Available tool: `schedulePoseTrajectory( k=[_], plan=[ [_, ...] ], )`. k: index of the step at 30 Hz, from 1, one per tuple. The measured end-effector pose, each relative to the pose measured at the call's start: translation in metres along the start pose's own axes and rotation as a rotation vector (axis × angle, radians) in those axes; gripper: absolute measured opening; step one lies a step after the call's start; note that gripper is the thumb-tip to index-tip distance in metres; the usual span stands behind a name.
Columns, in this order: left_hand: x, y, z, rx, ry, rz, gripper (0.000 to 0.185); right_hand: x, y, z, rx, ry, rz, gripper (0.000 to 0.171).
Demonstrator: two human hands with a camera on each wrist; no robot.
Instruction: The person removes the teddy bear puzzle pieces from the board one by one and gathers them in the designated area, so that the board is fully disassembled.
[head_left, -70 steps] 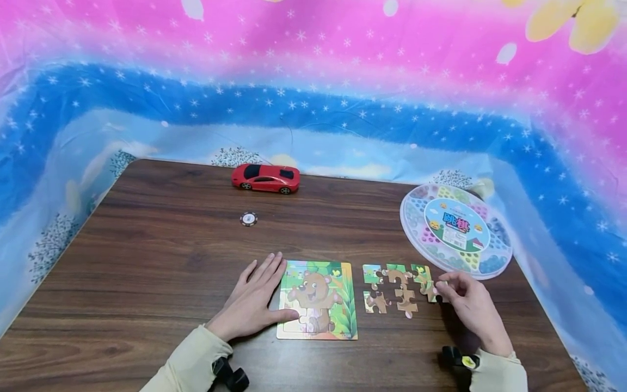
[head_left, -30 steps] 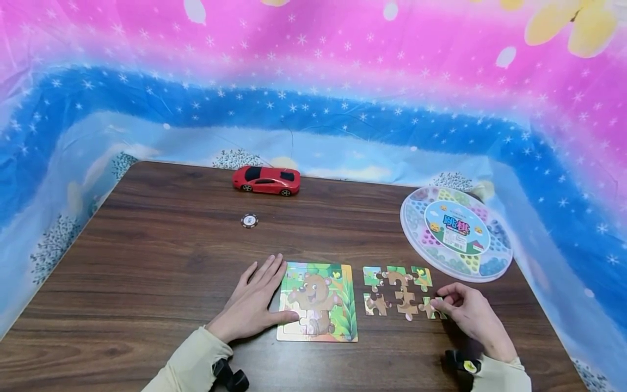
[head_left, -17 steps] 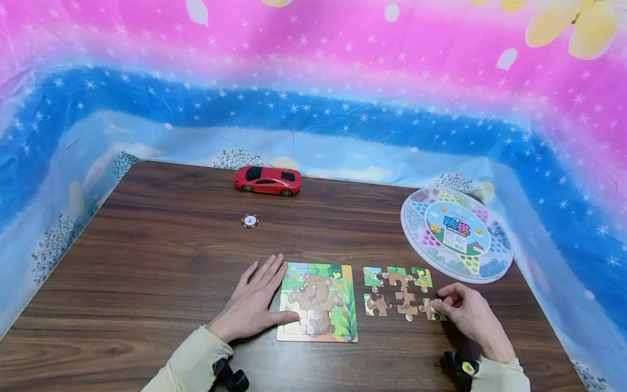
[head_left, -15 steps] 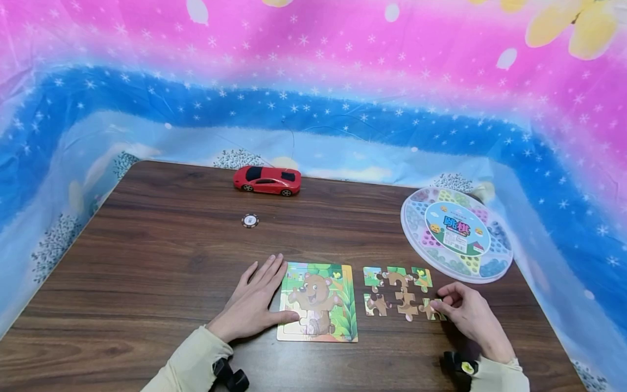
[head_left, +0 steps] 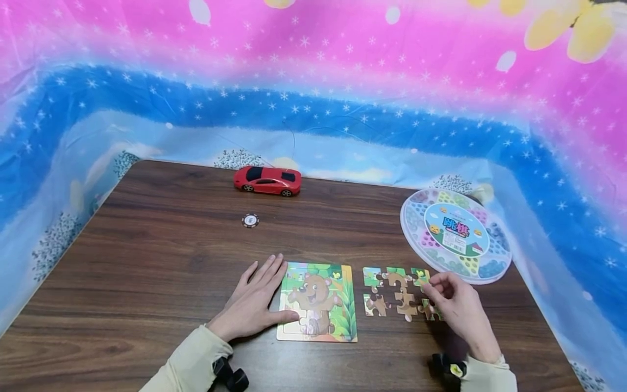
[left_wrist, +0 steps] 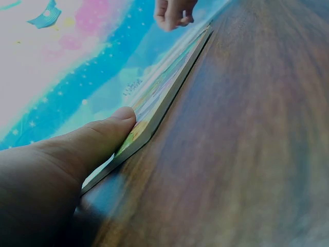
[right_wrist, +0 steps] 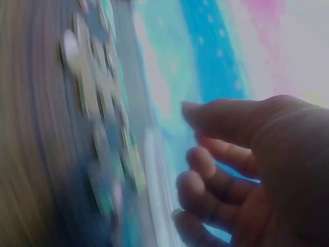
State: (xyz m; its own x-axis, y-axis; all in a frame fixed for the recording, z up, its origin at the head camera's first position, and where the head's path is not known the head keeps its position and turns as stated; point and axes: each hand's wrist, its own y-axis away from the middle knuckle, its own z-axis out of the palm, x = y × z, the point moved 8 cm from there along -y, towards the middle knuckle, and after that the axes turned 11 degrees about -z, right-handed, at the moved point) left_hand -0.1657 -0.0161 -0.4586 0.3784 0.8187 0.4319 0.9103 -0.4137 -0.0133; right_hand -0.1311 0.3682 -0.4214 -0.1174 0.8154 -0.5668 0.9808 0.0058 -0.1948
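Note:
A square bear jigsaw puzzle board [head_left: 317, 296] lies on the table. My left hand [head_left: 252, 305] rests spread along its left side, the thumb [left_wrist: 100, 136] lying on the board's edge in the left wrist view. To the board's right, several loose puzzle pieces [head_left: 376, 305] form two rows. Above their right end hovers my right hand [head_left: 460, 310], its fingertips near the upper right piece [head_left: 418, 274]. In the right wrist view, nothing shows between its loosely bent fingers [right_wrist: 205, 190]. The lower right piece [head_left: 428, 310] lies partly hidden under that hand.
A round Chinese checkers set [head_left: 455, 237] lies behind my right hand. Farther back are a red toy car [head_left: 266, 181] and a poker chip [head_left: 250, 220]. A patterned pink and blue cloth [head_left: 313, 109] surrounds the brown table [head_left: 147, 261].
My right hand set the lower right piece down below the upper right one, let go of it, and moved up and left. My left hand and the board have stayed put.

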Motion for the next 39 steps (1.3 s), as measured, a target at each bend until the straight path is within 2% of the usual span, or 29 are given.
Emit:
schedulePoseTrajectory(
  k=[5,14,20,24,27,33,39],
  plan=[
    [-0.001,0.001,-0.001,-0.005,-0.003,-0.005,0.106,-0.041,-0.006,0.023,0.012,-0.075,-0.124,0.017],
    [0.000,-0.001,0.000,-0.038,-0.017,-0.022,0.107,-0.106,-0.003,0.068,-0.082,-0.236,-0.262,0.014],
    [-0.001,-0.001,0.001,-0.044,-0.018,-0.026,0.108,-0.141,0.003,0.095,-0.159,-0.251,-0.359,0.018],
    [-0.001,0.000,0.001,-0.041,-0.025,-0.026,0.108,-0.157,0.009,0.112,-0.228,-0.215,-0.397,0.024],
    [-0.001,0.000,0.001,-0.035,-0.034,-0.019,0.108,-0.166,0.012,0.120,-0.266,-0.226,-0.419,0.027],
    [0.000,0.001,0.000,-0.013,-0.040,0.004,0.109,-0.181,0.017,0.131,-0.293,-0.269,-0.492,0.031],
    [0.000,0.001,0.001,-0.002,-0.052,0.015,0.111,-0.189,0.022,0.145,-0.330,-0.211,-0.521,0.036]
  ],
)
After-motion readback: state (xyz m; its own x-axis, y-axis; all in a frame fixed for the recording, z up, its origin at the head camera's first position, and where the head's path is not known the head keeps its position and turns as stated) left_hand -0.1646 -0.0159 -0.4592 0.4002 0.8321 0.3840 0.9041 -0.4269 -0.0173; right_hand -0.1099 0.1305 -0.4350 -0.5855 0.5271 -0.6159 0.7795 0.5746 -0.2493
